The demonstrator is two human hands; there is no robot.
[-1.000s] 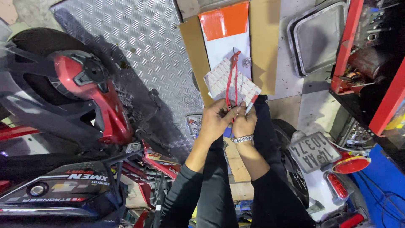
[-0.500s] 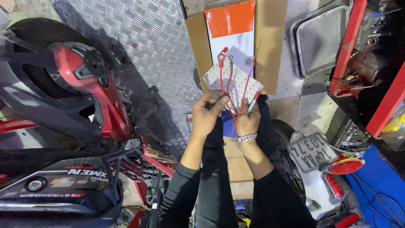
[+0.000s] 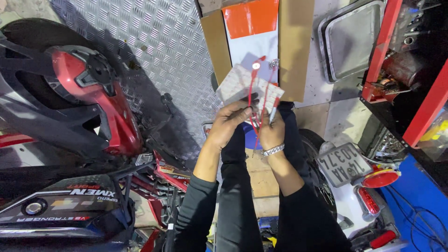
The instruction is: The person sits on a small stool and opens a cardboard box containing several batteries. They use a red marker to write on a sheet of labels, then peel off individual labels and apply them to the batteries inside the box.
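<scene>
- Holding a small flat panel (image 3: 242, 86) studded with a grid of pale dots, the left hand (image 3: 232, 122) has its fingers curled shut around the panel's lower edge, thumb across the front.
- Pinching the ends of thin red wires (image 3: 254, 100), the right hand (image 3: 271, 130) is closed on them just beside the left, a metal bracelet (image 3: 273, 150) on its wrist; the two hands nearly touch.
- The wires run up across the face of the panel and end in small ring-shaped terminals (image 3: 256, 66) above its top edge; these ends hang free, joined to nothing in view.
- Judging by that, the piece is out of its packing and in hand, but its leads are still loose, so any hooking-up looks not yet done.
- Below the forearms are the person's dark-clad legs, and to the right a white scooter tail with a grey number plate (image 3: 343, 163) and a red tail lamp (image 3: 381, 178).
- To the left stands a red and black motorcycle (image 3: 88, 102), its panels partly off.
- Farther off lies an open cardboard box (image 3: 295, 46) with an orange and white sheet inside, on a floor of ribbed metal plate (image 3: 154, 42).
- Beyond to the right sit a metal tray (image 3: 352, 39) and a red tool rack (image 3: 396, 51).
</scene>
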